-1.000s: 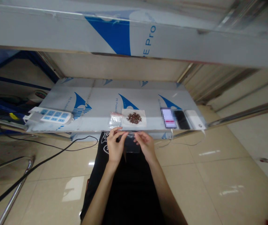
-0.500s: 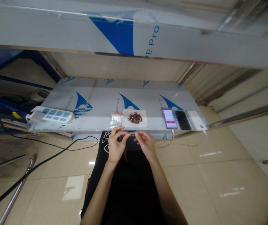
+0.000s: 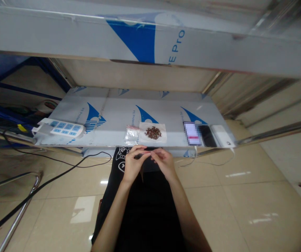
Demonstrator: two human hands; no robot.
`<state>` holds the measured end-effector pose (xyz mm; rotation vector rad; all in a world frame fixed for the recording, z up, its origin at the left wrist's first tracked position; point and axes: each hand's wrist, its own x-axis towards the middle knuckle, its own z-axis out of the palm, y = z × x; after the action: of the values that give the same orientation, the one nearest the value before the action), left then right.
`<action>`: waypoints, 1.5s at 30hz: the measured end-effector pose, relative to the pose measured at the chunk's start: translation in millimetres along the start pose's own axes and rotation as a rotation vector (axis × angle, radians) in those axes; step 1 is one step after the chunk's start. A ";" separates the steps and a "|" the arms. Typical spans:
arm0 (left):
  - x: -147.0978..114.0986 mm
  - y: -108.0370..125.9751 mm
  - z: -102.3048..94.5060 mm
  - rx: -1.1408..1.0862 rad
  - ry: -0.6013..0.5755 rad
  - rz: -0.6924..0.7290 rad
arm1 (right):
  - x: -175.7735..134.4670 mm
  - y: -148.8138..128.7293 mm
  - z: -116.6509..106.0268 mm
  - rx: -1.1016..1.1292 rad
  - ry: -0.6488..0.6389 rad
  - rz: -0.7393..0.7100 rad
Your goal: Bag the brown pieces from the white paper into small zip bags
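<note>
- Pinching a small clear plastic bag (image 3: 147, 161) between them, the left hand (image 3: 132, 164) and right hand (image 3: 164, 163) meet over the lap, fingertips closed narrow on the bag's top edge.
- The bag hangs just in front of the near edge of the metal table (image 3: 113, 112).
- Just beyond the hands, a pile of small brown pieces (image 3: 152, 132) lies on a white sheet (image 3: 143, 137), beside another clear bag (image 3: 130, 133).
- Farther right lie 2 phones (image 3: 200, 134) and a white power bank (image 3: 221, 134).
- Far left sits a power strip (image 3: 61, 128), its black cable (image 3: 61, 168) trailing over the tiled floor.
</note>
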<state>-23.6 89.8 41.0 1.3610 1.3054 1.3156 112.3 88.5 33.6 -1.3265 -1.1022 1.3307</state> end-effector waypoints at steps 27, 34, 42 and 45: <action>2.9 -4.9 -9.1 0.069 0.074 0.015 | 63.2 43.5 -227.4 -0.919 0.689 -0.070; 1.4 -1.4 -9.7 0.088 0.038 0.040 | 71.1 56.7 -287.6 -1.082 0.669 0.198; 1.1 -3.7 -14.5 0.061 0.025 0.016 | 72.9 61.0 -292.9 -1.046 0.606 0.057; 1.9 -7.4 -15.7 0.064 0.024 0.017 | 73.7 58.5 -293.4 -1.013 0.612 0.018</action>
<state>-40.3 91.1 35.9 1.4071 1.3656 1.3148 405.4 147.1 -40.9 -2.2554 -1.3400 0.2276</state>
